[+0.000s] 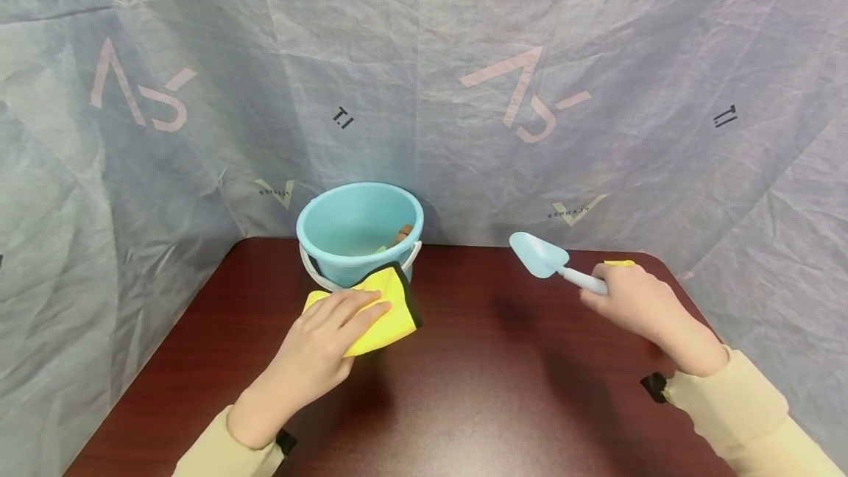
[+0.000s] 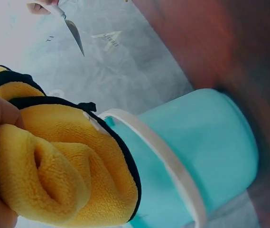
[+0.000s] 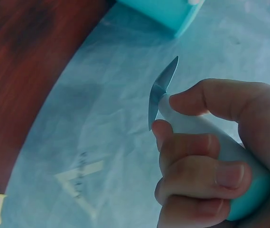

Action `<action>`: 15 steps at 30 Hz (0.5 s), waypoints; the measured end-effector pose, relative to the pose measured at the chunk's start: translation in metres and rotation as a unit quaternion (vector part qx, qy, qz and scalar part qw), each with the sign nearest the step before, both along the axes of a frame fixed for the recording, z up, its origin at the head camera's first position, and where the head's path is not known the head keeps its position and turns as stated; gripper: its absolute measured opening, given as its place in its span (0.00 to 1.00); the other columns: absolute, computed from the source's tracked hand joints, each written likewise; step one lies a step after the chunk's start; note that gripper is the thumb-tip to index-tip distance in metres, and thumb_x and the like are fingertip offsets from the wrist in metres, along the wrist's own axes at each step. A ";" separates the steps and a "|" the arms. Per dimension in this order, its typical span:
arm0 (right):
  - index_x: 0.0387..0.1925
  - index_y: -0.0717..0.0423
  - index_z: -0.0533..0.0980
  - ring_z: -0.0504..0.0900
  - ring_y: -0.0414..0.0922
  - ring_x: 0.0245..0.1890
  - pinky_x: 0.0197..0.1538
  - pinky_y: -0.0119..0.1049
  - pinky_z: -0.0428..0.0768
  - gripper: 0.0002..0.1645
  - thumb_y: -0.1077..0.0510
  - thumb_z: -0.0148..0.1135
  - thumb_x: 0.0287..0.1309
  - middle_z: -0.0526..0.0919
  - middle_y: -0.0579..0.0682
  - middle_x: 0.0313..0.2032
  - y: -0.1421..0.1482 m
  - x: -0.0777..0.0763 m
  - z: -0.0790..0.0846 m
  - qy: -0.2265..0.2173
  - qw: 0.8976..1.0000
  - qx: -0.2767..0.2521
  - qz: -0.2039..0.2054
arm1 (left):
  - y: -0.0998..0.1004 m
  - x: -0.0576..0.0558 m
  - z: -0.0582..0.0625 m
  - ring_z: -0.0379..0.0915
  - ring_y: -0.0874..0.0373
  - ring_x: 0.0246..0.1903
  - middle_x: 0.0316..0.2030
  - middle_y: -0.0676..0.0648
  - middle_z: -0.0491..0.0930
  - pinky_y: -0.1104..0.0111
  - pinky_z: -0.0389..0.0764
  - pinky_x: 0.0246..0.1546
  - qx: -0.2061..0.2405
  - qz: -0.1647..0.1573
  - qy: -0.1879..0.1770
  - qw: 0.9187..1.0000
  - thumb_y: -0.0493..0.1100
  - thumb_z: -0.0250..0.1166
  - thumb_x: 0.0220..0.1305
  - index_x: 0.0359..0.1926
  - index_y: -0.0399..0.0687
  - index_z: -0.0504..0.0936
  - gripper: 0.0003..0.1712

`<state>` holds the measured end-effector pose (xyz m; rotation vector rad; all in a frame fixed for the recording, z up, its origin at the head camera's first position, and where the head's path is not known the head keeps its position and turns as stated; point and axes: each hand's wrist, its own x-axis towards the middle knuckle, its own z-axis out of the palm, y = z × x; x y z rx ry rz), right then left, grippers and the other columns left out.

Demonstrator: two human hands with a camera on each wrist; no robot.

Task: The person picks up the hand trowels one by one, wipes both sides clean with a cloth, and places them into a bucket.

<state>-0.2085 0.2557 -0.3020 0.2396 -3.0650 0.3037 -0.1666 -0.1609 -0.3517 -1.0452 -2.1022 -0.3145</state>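
Note:
In the head view my left hand (image 1: 331, 326) grips a folded yellow cloth (image 1: 387, 315) with a black edge, held in front of the light blue bucket (image 1: 358, 260). The left wrist view has the cloth (image 2: 78, 156) bunched in the fingers, beside the bucket's white handle (image 2: 158, 147). My right hand (image 1: 639, 304) holds a garden trowel (image 1: 539, 255) by its pale handle, raised over the right side of the table, blade pointing left. Fingers and thumb wrap that handle (image 3: 206, 128) in the right wrist view. Inside the bucket, a brown-ended item (image 1: 402, 232) leans at the right wall.
The dark red wooden table (image 1: 464, 359) meets a grey printed fabric backdrop (image 1: 424, 94) at its back and sides. A small yellow piece (image 1: 619, 263) shows just behind the right hand, near the table's far right corner.

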 end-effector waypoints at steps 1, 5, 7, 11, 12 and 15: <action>0.23 0.51 0.70 0.63 0.42 0.16 0.16 0.35 0.59 0.07 0.52 0.53 0.45 0.68 0.46 0.18 -0.004 0.002 0.002 0.002 1.000 -0.001 0.003 | 0.001 -0.001 0.002 0.69 0.50 0.48 0.50 0.47 0.74 0.57 0.75 0.40 -0.001 0.000 0.002 1.000 0.24 0.55 0.30 0.53 0.49 0.74 0.41; 0.22 0.49 0.70 0.63 0.41 0.15 0.16 0.34 0.60 0.06 0.51 0.54 0.45 0.68 0.44 0.16 -0.016 0.012 0.010 0.012 1.000 -0.005 0.011 | 0.004 -0.003 0.013 0.70 0.49 0.49 0.50 0.47 0.74 0.57 0.75 0.41 0.000 -0.004 0.019 1.000 0.24 0.54 0.31 0.52 0.49 0.74 0.39; 0.22 0.48 0.69 0.63 0.40 0.15 0.16 0.34 0.60 0.06 0.52 0.54 0.45 0.68 0.44 0.15 -0.021 0.017 0.013 0.021 1.000 -0.006 0.015 | 0.005 -0.004 0.019 0.70 0.49 0.49 0.49 0.46 0.74 0.57 0.75 0.41 0.003 -0.006 0.030 1.000 0.24 0.54 0.31 0.52 0.48 0.75 0.38; 0.22 0.47 0.69 0.62 0.39 0.15 0.17 0.33 0.59 0.05 0.52 0.55 0.45 0.67 0.41 0.13 -0.030 0.025 0.017 0.033 0.999 0.002 0.030 | 0.009 -0.005 0.027 0.70 0.48 0.49 0.49 0.46 0.75 0.57 0.75 0.42 0.006 -0.007 0.045 0.999 0.24 0.55 0.31 0.51 0.48 0.75 0.38; 0.22 0.47 0.70 0.62 0.38 0.15 0.17 0.33 0.59 0.04 0.53 0.55 0.45 0.67 0.41 0.13 -0.032 0.026 0.017 0.037 0.999 0.005 0.034 | 0.010 -0.006 0.029 0.70 0.48 0.48 0.49 0.46 0.75 0.57 0.75 0.42 0.006 -0.008 0.048 0.999 0.24 0.55 0.31 0.51 0.48 0.75 0.38; 0.23 0.47 0.70 0.62 0.37 0.14 0.17 0.32 0.59 0.04 0.54 0.57 0.43 0.67 0.39 0.12 -0.038 0.030 0.018 0.049 0.997 0.016 0.053 | 0.014 -0.007 0.033 0.70 0.48 0.48 0.49 0.46 0.75 0.57 0.74 0.42 0.008 -0.016 0.055 0.998 0.24 0.56 0.33 0.50 0.48 0.76 0.36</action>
